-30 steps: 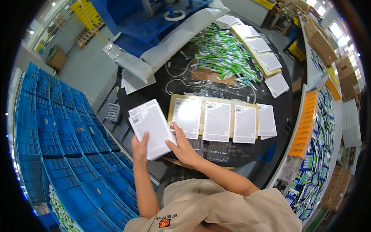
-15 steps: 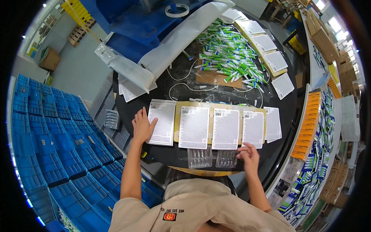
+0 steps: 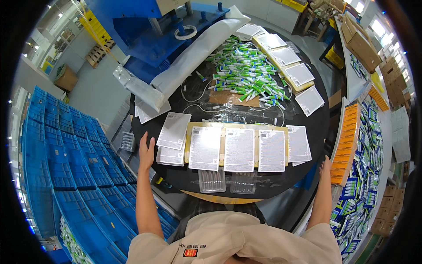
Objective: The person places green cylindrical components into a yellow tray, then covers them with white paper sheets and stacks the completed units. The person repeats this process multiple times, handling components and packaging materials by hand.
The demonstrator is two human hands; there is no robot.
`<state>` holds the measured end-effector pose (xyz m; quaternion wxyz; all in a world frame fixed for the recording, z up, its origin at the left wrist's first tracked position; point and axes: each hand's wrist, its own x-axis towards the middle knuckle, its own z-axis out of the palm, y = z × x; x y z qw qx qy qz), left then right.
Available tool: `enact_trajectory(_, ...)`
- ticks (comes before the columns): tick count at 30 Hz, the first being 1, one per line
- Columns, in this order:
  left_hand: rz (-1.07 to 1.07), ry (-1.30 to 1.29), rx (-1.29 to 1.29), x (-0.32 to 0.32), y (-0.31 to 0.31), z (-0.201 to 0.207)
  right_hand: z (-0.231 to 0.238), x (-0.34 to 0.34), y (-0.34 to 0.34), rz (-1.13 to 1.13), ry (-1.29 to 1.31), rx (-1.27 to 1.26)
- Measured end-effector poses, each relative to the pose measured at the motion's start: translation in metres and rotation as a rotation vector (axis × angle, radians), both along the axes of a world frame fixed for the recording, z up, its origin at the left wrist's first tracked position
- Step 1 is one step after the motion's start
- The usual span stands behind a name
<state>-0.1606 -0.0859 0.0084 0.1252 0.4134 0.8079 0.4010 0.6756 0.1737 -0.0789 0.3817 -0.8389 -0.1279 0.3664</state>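
Observation:
My left hand (image 3: 147, 149) is empty, with thumb and fingers apart, just left of a loose pile of white printed cards (image 3: 174, 130). Far out to the right, beside the orange boxes (image 3: 346, 145), is my right hand (image 3: 325, 165); its fingers look extended and nothing shows in them. Between the hands a yellow tray (image 3: 222, 152) lies on the round black table (image 3: 176, 171), bearing three white cards (image 3: 205, 148) in a row. Clear plastic blisters (image 3: 212, 181) stick out from beneath two of them. More white cards (image 3: 299, 144) lie at the tray's right end.
A heap of green-and-white tubes (image 3: 246, 70) covers the table's far part. Behind it stands a blue machine (image 3: 145, 26) with white film. Another yellow tray with cards (image 3: 299, 75) is at the far right. Blue crates (image 3: 70, 163) line the left; packed blister cards (image 3: 358, 193) fill the right.
My left hand has come off the left card pile and moved left; the top card there now sits askew. My right hand has left the tray's front edge and swung far right.

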Motion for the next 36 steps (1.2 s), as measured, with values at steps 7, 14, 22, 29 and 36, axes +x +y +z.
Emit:
enact_trajectory(7, 0.828, -0.438, 0.542, 0.107, -0.153, -0.072, -0.045, -0.041, 0.012, 0.014, 0.618, 0.433)
enact_trajectory(14, 1.087, -1.244, 0.126, 0.247, -0.246, -0.134, -0.037, -0.092, -0.057, -0.043, 0.710, 0.477)
enact_trajectory(22, 0.963, -1.558, 0.092, 0.274, -0.205, -0.136, 0.041, -0.180, -0.250, 0.950, 0.565, -0.194)
enact_trajectory(29, 0.913, -1.739, 0.311, 0.272, -0.157, -0.109, 0.167, -0.238, -0.183, 1.032, 0.623, 0.296)
enact_trajectory(36, 0.623, -1.607, 0.546, 0.246, -0.107, -0.093, 0.170, -0.230, -0.127, 0.802, 0.432, 0.379)
